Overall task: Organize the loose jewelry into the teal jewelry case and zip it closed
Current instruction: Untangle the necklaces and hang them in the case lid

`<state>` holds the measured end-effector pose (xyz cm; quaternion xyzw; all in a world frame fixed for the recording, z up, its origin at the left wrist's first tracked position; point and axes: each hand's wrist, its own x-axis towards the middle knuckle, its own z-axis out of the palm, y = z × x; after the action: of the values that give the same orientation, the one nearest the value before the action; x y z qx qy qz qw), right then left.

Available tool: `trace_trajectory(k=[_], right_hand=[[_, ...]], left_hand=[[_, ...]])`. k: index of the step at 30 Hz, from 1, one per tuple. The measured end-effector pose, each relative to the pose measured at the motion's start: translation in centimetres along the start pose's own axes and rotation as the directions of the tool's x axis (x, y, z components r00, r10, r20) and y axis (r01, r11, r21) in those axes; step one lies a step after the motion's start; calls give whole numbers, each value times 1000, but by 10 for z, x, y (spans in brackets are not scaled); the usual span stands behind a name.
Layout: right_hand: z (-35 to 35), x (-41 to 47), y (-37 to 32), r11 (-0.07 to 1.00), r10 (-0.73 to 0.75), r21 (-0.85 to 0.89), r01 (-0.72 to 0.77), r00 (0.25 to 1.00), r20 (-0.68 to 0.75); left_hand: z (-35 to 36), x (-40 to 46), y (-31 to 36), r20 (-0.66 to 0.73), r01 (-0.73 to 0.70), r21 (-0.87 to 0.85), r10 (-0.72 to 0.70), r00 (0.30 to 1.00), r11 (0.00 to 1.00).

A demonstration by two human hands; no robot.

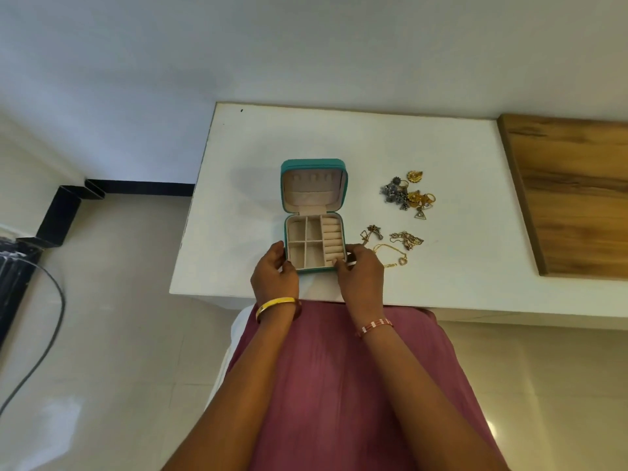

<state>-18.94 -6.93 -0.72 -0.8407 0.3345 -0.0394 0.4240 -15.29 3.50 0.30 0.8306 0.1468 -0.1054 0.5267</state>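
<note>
The teal jewelry case (314, 163) lies open on the white table (244, 185), lid tipped back, beige compartments and ring rolls showing. My left hand (273, 275) grips the tray's near left corner. At the near right corner, my right hand (360, 275) holds the tray with its fingers curled on the rim. To the right lie a heap of gold and silver earrings and rings (407, 194), a small dark pendant piece (372, 232), a bunched gold chain (406, 239) and a thin gold chain (390, 254).
A wooden board (571, 195) covers the table's right part. The table's near edge runs just in front of my body. On the left, the floor has a black cable (51, 321) and a black skirting strip.
</note>
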Motion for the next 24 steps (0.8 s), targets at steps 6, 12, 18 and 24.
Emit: trace_trajectory(k=[6, 12, 18, 24], right_hand=[[25, 2, -17, 999, -11, 30, 12, 1000, -25], [49, 9, -40, 999, -25, 43, 26, 1000, -10], [49, 18, -48, 998, -48, 38, 47, 999, 12], [33, 10, -54, 986, -22, 167, 15, 999, 38]], left_hand=[[-15, 22, -6, -28, -11, -26, 10, 1000, 1000], [-36, 52, -8, -58, -104, 54, 107, 993, 993], [-42, 61, -6, -25, -140, 45, 141, 990, 989], [-51, 43, 12, -92, -135, 39, 138, 986, 990]])
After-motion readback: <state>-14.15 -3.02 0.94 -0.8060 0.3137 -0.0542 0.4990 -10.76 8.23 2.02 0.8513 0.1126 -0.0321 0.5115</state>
